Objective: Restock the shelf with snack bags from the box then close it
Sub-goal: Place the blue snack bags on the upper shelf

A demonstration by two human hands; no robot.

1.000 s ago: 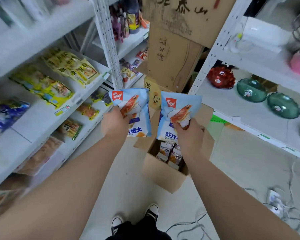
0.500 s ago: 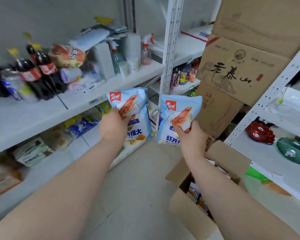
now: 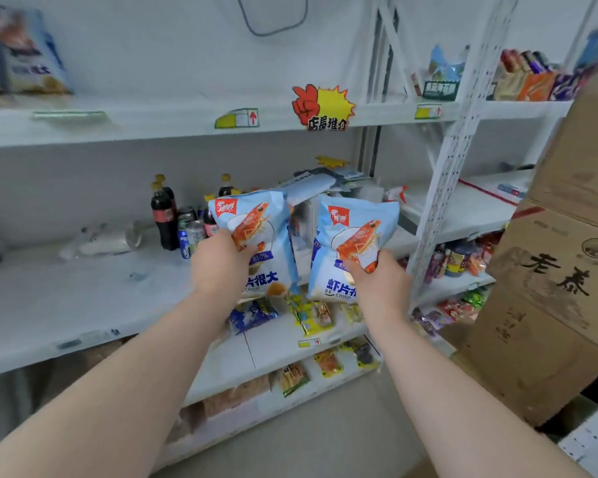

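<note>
Head view. The left hand and right hand each held one pale-blue shrimp-crisp bag. The left bag and the right bag were side by side and near each other but apart. Both stood upright, long axis vertical, printed faces toward the camera. The fingers of the left hand curled round the middle of its bag from the left. Those of the right hand pinched its bag at about mid-height from below. Both bags hung in the air in front of the middle shelf, level with the cola bottles standing on it. The shelf's bare stretch lay ahead and to the left of the bags, so the left hand was the nearer one. A blurred bag on the top shelf, far left, may have been the same product; if so, that spot lay up and well to the left. Stacked cartons stood at right. The open box was out of view.
</note>
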